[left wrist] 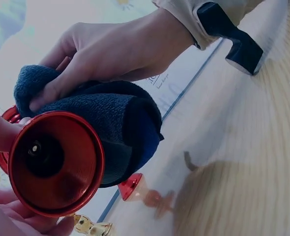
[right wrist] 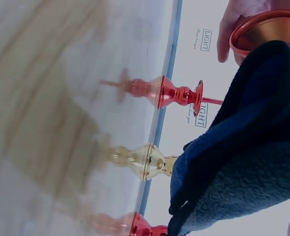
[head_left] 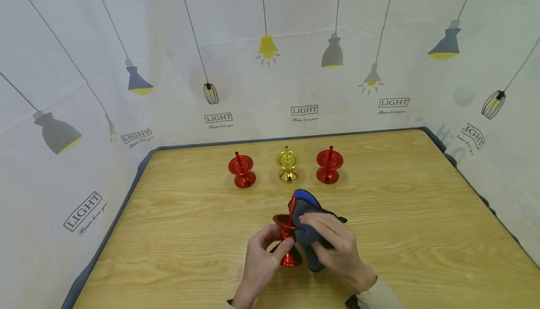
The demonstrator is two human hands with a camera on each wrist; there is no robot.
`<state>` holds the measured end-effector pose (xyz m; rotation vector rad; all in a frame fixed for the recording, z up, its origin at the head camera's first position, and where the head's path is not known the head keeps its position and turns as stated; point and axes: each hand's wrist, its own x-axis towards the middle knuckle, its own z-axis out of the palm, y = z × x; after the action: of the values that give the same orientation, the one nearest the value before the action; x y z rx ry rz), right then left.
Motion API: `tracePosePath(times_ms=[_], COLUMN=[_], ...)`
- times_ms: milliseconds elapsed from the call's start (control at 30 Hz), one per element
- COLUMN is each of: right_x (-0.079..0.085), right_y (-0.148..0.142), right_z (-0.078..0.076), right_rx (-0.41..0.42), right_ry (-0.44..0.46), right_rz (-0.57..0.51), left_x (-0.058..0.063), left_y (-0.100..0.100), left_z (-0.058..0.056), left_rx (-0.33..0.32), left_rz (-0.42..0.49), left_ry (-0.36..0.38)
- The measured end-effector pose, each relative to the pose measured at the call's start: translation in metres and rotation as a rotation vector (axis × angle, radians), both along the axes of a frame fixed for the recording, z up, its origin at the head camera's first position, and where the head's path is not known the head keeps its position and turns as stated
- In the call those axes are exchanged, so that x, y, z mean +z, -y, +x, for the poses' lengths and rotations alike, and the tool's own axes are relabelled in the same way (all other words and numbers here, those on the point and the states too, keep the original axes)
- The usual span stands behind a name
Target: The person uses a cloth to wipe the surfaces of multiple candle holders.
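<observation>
A shiny red candle holder [head_left: 291, 256], with a dish and a thin upright stem, is gripped around its waist by my left hand [head_left: 263, 255]. In the left wrist view its hollow base [left wrist: 81, 182] faces the camera. My right hand [head_left: 335, 241] pinches a folded dark blue-grey cloth [head_left: 304, 234] against the right side of the dish and stem. Part of the cloth shows a brighter blue face and a dark edging. Seen from the right wrist, the cloth [right wrist: 243, 177] covers much of the held holder, and my right fingers are mostly hidden.
Farther back on the wooden table [head_left: 190, 234] stand a red candle holder [head_left: 243, 180], a gold one [head_left: 288, 175] and another red one [head_left: 328, 175], in a row. Behind them rises a white curtain [head_left: 236, 56] printed with lamps, along the table's dark edge.
</observation>
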<state>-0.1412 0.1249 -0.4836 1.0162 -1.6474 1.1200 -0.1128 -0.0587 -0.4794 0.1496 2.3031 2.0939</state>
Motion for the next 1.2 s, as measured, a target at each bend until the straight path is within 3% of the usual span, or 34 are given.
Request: tracePosePath(times_ms=[167, 367, 500, 600, 767, 900, 1033, 1200], right_x=[-0.002, -0.003, 0.002, 0.008, 0.013, 0.011, 0.008, 0.007], right_y=[-0.002, -0.005, -0.004, -0.002, 0.002, 0.002, -0.001, -0.004], right_z=[-0.002, -0.001, 0.002, 0.004, 0.005, 0.005, 0.004, 0.002], right_rx=[0.032, 0.069, 0.030, -0.027, -0.056, -0.050, -0.023, 0.023], right_ry=[0.015, 0.061, 0.042, -0.008, -0.060, -0.035, -0.013, -0.001], right_rz=[-0.024, -0.047, -0.041, -0.022, 0.004, 0.014, 0.002, -0.009], left_x=[-0.002, -0.001, -0.001, -0.001, 0.002, 0.003, 0.002, 0.002], left_y=[0.004, 0.014, 0.012, 0.004, -0.005, -0.005, -0.001, 0.005], left_z=[-0.001, -0.003, -0.002, 0.000, 0.002, 0.001, -0.001, -0.001], left_rx=[-0.055, -0.217, -0.293, -0.277, -0.110, -0.013, -0.042, -0.152], left_rz=[0.071, 0.153, 0.189, 0.148, 0.048, 0.042, 0.065, 0.093], left_ry=[0.013, 0.121, 0.094, 0.032, 0.011, 0.032, 0.048, 0.059])
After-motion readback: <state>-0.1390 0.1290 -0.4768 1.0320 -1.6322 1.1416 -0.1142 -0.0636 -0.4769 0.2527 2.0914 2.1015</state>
